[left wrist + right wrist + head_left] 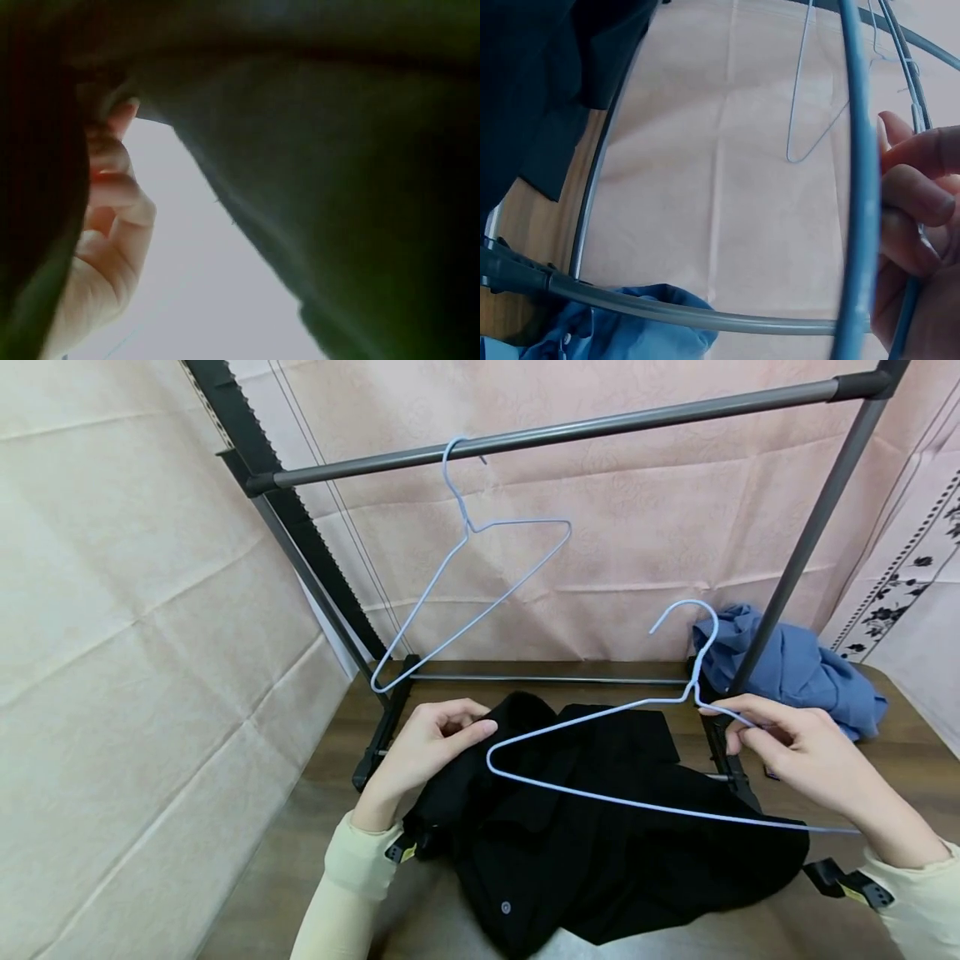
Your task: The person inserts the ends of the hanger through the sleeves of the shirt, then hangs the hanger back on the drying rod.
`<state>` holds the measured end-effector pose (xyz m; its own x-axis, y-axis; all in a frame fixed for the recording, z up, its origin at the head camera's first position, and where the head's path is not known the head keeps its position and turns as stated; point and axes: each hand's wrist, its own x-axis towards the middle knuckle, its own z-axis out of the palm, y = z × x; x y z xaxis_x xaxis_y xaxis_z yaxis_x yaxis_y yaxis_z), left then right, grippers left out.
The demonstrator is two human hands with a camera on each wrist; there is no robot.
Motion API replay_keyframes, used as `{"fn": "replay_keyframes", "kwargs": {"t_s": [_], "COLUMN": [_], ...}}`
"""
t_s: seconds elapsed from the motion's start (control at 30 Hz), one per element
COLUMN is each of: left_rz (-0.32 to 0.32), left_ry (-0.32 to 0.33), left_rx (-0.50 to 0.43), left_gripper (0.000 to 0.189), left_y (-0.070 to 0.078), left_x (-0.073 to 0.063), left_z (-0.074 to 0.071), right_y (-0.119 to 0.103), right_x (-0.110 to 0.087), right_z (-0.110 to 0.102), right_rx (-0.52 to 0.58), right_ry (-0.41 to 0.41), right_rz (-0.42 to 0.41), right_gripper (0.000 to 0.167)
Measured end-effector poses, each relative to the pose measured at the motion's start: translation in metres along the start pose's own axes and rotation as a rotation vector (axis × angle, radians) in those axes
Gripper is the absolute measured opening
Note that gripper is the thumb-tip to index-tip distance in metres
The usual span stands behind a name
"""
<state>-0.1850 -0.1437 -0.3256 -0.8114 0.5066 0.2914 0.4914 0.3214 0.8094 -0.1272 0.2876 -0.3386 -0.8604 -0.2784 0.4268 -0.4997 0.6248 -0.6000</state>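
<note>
A black garment (600,852) with a button hangs bunched in front of me, its upper edge pinched by my left hand (423,743). In the left wrist view dark cloth (300,150) covers much of the frame, and the curled fingers of the left hand (112,217) show beside it. My right hand (798,752) grips a light blue clothes hanger (585,791) by its shoulder, just right of the hook. The hanger's left end lies over the front of the black cloth. In the right wrist view, fingers of the right hand (915,202) curl round the hanger wire (859,187).
Another light blue hanger (420,602) hangs from the rail (600,429) of a grey metal rack. Blue crumpled cloth (817,677) lies at the right by the rack's post (806,543). Beneath is a brown wooden table (300,835); pinkish cloth (637,552) forms the backdrop.
</note>
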Motion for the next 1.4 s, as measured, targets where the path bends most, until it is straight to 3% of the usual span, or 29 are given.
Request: {"fn": "replay_keyframes", "kwargs": {"t_s": [0.13,0.23,0.57,0.73,0.9,1.13,1.4], "left_rz": [-0.017,-0.02,0.053,0.071,0.048,0.071,0.119], "left_ry": [-0.055,-0.056,0.065,0.136,0.196,0.077,0.159], "left_rx": [-0.014,-0.022,0.158,0.196,0.167,0.037,-0.045], "left_gripper": [0.012,0.013,0.012,0.014,0.016,0.02,0.023], "left_y": [-0.001,0.0,0.004,0.006,0.006,0.011,0.033], "left_x": [0.001,0.001,0.002,0.004,0.005,0.015,0.022], "left_z": [0.001,0.005,0.015,0.019,0.022,0.045,0.076], "right_y": [-0.001,-0.002,-0.014,-0.02,-0.024,-0.036,-0.047], "right_x": [-0.002,-0.003,-0.007,-0.006,-0.01,-0.008,-0.002], "right_z": [-0.002,-0.001,0.009,0.017,0.026,0.052,0.083], "right_rx": [-0.011,-0.03,-0.046,-0.077,-0.069,-0.021,0.056], "right_ry": [0.014,0.012,0.096,0.169,0.191,0.172,0.155], "right_rz": [0.034,0.046,-0.039,-0.063,-0.091,-0.255,-0.179], "right_gripper": [0.038,0.039,0.04,0.038,0.04,0.048,0.046]}}
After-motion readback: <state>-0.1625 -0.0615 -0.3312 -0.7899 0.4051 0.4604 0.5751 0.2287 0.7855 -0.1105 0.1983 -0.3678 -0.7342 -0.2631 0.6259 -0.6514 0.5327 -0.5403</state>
